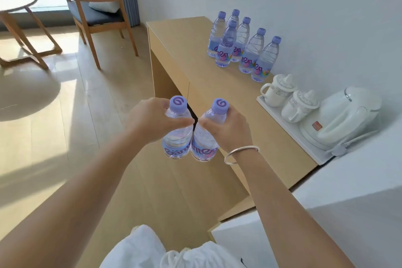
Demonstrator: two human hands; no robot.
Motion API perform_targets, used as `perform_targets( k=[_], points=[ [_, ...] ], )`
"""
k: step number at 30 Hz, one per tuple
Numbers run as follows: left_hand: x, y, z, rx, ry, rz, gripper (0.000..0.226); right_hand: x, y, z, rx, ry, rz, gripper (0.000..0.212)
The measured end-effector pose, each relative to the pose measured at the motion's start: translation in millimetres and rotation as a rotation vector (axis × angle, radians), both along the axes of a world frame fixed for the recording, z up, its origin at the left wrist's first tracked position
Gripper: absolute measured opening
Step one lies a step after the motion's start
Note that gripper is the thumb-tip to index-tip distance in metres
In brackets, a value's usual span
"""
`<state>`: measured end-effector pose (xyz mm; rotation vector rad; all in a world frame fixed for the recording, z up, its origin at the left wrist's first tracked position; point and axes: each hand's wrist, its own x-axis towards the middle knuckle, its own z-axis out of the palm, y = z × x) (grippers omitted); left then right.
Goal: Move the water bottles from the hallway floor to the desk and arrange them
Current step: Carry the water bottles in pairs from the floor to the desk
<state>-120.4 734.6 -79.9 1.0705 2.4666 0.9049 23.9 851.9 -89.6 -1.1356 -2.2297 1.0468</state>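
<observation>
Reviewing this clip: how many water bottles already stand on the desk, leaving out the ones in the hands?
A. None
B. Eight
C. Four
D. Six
D. Six purple-capped bottles on the desk stand grouped against the wall, while the left hand and right hand each grip one more bottle short of the desk.

Both bare arms reach forward, side by side. The left hand [152,118] and right hand [226,128] each curl around something — thumbs nearly touching between them. A thin bangle [240,154] circles the right wrist.
</observation>
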Motion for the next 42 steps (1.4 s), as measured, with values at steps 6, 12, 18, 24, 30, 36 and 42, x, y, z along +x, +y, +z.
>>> perform_targets(
  k=[6, 12, 18, 24, 30, 36, 42],
  points=[
    [-85.6, 66.6, -11.5, -0.008, -0.029, -0.134, 0.027, -69.4, 46.6, -11.6, -0.037, -0.006, -0.162, 0.034],
    [-161.0, 136.1, 0.3, -0.018, -0.034, -0.289, 0.037, -120.2, 87.6, -9.1, -0.046, 0.030, -0.365, 0.033],
    [-187.8, 213.1, -6.7, 0.048, -0.152, -0.386, 0.031, -134.3, 134.2, -12.3, -0.034, 0.047, -0.529, 0.039],
    [-185.3, 306.2, -24.2, 0.056, -0.191, -0.413, 0.039, -133.0, 204.2, -22.1, -0.028, 0.023, -0.666, 0.038],
    [-166.2, 397.2, -16.4, -0.065, 0.047, -0.516, 0.055, -135.2, 279.1, -23.4, -0.021, -0.051, -0.766, 0.046],
    [-152.8, 461.2, -19.6, -0.104, 0.149, -0.542, 0.062, -138.4, 330.5, -29.2, -0.016, -0.100, -0.890, 0.049],
    [-154.1, 491.7, -26.6, -0.116, 0.154, -0.603, 0.057, -151.6, 350.6, -34.2, -0.067, -0.099, -0.986, 0.048]
  ],
)
